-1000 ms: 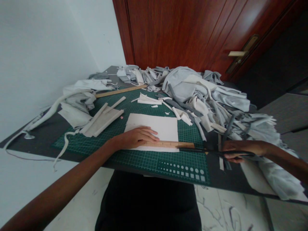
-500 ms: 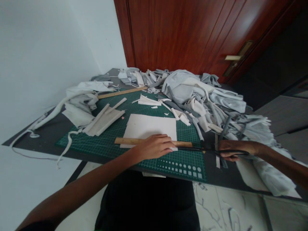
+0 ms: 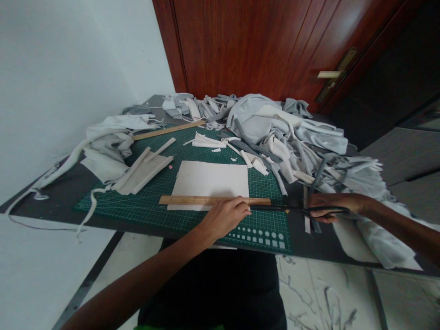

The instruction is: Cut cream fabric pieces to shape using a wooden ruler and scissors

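A rectangle of white fabric (image 3: 213, 178) lies flat, with a wooden ruler (image 3: 185, 200) across its near part. At the near right corner of the fabric, beside the ruler, my left hand (image 3: 227, 214) is closed, thumb and fingers pinching the edge. Long black scissors (image 3: 270, 207) point left, their blade tips close to those fingertips. My right hand (image 3: 332, 206) grips the scissors by the handles. The blades run just along the near side of the ruler; whether they meet the fabric is hidden by the left fingers.
A green cutting mat (image 3: 137, 215) lies under the fabric on a dark table (image 3: 51, 208). Grey and white cloth scraps (image 3: 254, 119) pile up behind and to the right. A second wooden ruler (image 3: 168, 130) lies farther back. Rolled cloth (image 3: 147, 172) rests at left.
My left hand has slid off the ruler toward the fabric's near right corner and now pinches there. The right hand with the scissors stays nearly in place. The whole view has shifted slightly.
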Demonstrator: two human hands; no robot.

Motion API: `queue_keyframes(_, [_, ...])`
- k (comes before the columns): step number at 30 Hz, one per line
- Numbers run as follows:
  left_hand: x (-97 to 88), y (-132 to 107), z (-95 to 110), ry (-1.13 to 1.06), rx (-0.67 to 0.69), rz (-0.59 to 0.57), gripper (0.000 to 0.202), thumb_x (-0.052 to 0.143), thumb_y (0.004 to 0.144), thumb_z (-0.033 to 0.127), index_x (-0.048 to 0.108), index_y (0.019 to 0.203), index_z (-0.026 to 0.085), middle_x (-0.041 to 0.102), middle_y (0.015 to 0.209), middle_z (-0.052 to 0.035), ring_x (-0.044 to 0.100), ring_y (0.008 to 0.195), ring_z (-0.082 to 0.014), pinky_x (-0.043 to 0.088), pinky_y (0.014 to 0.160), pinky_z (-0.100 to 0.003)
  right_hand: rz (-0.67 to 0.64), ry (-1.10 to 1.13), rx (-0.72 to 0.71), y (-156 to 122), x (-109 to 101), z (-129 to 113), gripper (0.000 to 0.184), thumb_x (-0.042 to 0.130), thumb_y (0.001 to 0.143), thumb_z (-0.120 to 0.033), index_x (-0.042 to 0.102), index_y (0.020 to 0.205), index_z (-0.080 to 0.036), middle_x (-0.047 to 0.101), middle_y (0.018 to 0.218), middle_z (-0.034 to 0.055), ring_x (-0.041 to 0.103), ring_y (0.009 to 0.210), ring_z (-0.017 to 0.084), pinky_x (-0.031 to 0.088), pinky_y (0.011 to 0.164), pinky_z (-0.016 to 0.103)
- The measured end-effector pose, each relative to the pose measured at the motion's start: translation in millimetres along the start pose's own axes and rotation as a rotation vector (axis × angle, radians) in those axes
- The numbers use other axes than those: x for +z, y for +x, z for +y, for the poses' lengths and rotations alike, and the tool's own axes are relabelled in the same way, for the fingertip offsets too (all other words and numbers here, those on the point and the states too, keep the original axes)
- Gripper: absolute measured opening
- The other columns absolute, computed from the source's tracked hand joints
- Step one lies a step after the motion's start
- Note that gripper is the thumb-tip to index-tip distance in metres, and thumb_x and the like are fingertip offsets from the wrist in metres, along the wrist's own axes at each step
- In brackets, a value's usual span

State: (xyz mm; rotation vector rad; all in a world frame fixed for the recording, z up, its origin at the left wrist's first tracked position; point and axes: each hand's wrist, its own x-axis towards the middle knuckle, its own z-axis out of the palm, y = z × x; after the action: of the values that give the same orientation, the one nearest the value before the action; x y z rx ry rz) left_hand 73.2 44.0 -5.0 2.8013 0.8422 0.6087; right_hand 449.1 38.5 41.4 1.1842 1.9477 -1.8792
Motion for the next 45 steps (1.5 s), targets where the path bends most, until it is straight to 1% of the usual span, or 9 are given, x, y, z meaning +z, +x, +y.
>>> queue_keyframes(7, [3.6, -1.4, -2.5, 0.105, 0.090, -0.003, 0.014, 0.058, 0.102, 0.023, 0.069, 0.097, 0.018, 0.072, 0.103, -0.0013, 0.070, 0.080, -0.0137, 0.055, 0.073, -0.026, 0.008, 0.092, -0.018, -0.3, 0.7, 6.2, 0.061, 0.058, 0.092, -0.068, 0.056, 0.063, -0.015, 0.048, 0.049, -0.0027, 0.040, 0.045, 0.008, 0.028, 0.046, 0.023])
queue_keyframes(11, [2.2, -1.0, -3.5, 0.124, 0.126, -0.014, 0.014, 0.057, 0.102, 0.020, 0.069, 0.097, 0.017, 0.071, 0.101, -0.0018, 0.068, 0.076, -0.0122, 0.054, 0.070, -0.025, 0.031, 0.123, -0.003, -0.6, 1.8, 1.9, 0.060, 0.060, 0.091, -0.067, 0.055, 0.062, -0.015, 0.046, 0.050, -0.0034, 0.039, 0.045, 0.007, 0.026, 0.045, 0.023])
queue_keyframes(18, [-0.5, -0.4, -3.5, 0.123, 0.124, -0.040, 0.015, 0.054, 0.103, 0.018, 0.068, 0.095, 0.017, 0.068, 0.096, -0.0017, 0.066, 0.075, -0.0119, 0.052, 0.070, -0.026, 0.030, 0.081, 0.003, -1.3, 2.3, -1.6, 0.063, 0.058, 0.090, -0.071, 0.055, 0.063, -0.014, 0.045, 0.048, -0.0030, 0.035, 0.043, 0.006, 0.022, 0.044, 0.024])
queue_keyframes(25, [-5.7, -0.2, -2.1, 0.150, 0.163, -0.057, 0.016, 0.054, 0.102, 0.016, 0.068, 0.093, 0.018, 0.070, 0.092, -0.0005, 0.064, 0.072, -0.0121, 0.050, 0.066, -0.025, 0.000, 0.082, 0.023, -0.6, 1.3, 3.0, 0.065, 0.056, 0.090, -0.073, 0.054, 0.062, -0.015, 0.046, 0.048, -0.0038, 0.037, 0.044, 0.006, 0.025, 0.047, 0.024])
queue_keyframes(32, [-9.6, 0.4, -0.3, 0.076, 0.110, -0.087, 0.025, 0.045, 0.107, 0.019, 0.068, 0.097, 0.019, 0.071, 0.094, -0.0009, 0.067, 0.081, -0.0109, 0.053, 0.078, -0.021, -0.016, 0.051, 0.002, -1.1, 0.2, 3.5, 0.063, 0.052, 0.096, -0.069, 0.055, 0.065, -0.014, 0.046, 0.049, -0.0041, 0.037, 0.044, 0.006, 0.024, 0.047, 0.024])
queue_keyframes(35, [-9.0, -2.4, 2.9, 0.110, 0.099, -0.095, 0.022, 0.046, 0.105, 0.017, 0.067, 0.099, 0.018, 0.071, 0.095, -0.0018, 0.068, 0.081, -0.0126, 0.054, 0.075, -0.022, -0.014, 0.035, 0.019, -1.7, 0.4, 1.9, 0.065, 0.052, 0.094, -0.071, 0.055, 0.064, -0.014, 0.047, 0.050, -0.0036, 0.037, 0.045, 0.006, 0.025, 0.048, 0.024])
queue_keyframes(37, [-6.6, -5.5, 8.4, 0.139, 0.057, -0.097, 0.017, 0.050, 0.103, 0.014, 0.067, 0.103, 0.018, 0.071, 0.099, -0.0032, 0.070, 0.081, -0.0144, 0.055, 0.073, -0.024, -0.007, 0.028, 0.034, -1.7, 0.2, 0.6, 0.066, 0.052, 0.093, -0.073, 0.055, 0.063, -0.014, 0.047, 0.050, -0.0034, 0.037, 0.045, 0.006, 0.025, 0.047, 0.024])
queue_keyframes(40, [-0.4, -10.6, 21.9, 0.125, -0.097, -0.074, 0.017, 0.052, 0.101, 0.011, 0.066, 0.109, 0.018, 0.071, 0.107, -0.0047, 0.072, 0.079, -0.0159, 0.057, 0.071, -0.026, -0.015, 0.033, 0.051, -1.4, 0.0, -1.4, 0.066, 0.053, 0.092, -0.074, 0.054, 0.062, -0.015, 0.046, 0.049, -0.0036, 0.037, 0.044, 0.006, 0.024, 0.047, 0.024])
queue_keyframes(45, [11.6, -17.0, 45.8, 0.026, -0.337, 0.070, 0.015, 0.054, 0.103, 0.019, 0.067, 0.111, 0.021, 0.074, 0.107, -0.0034, 0.074, 0.081, -0.0169, 0.058, 0.071, -0.027, -0.022, 0.083, 0.046, -0.8, 0.0, -0.6, 0.063, 0.054, 0.093, -0.071, 0.053, 0.063, -0.015, 0.046, 0.050, -0.0040, 0.037, 0.045, 0.006, 0.025, 0.047, 0.024])
